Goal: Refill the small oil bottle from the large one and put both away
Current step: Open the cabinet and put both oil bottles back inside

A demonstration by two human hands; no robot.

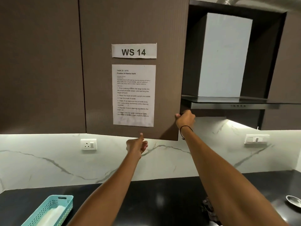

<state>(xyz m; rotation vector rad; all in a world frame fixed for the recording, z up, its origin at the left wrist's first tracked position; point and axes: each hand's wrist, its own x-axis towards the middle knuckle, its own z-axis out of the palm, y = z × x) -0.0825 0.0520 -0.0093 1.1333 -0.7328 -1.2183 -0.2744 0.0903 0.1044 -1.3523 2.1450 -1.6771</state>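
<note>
Neither oil bottle is in view. A brown wall cabinet door fills the upper middle, with a "WS 14" label and a printed task sheet taped on it. My right hand grips the door's right edge near its lower corner, fingers curled around it. My left hand is under the door's bottom edge, thumb pressed up against it and fingers loosely curled, holding nothing. The door stands slightly out from the cabinet; the inside is hidden.
A steel chimney hood hangs right of the door. Below is a marble backsplash with a socket and a switch plate. On the black counter sit a teal basket, a steel bowl and a dark patterned cloth.
</note>
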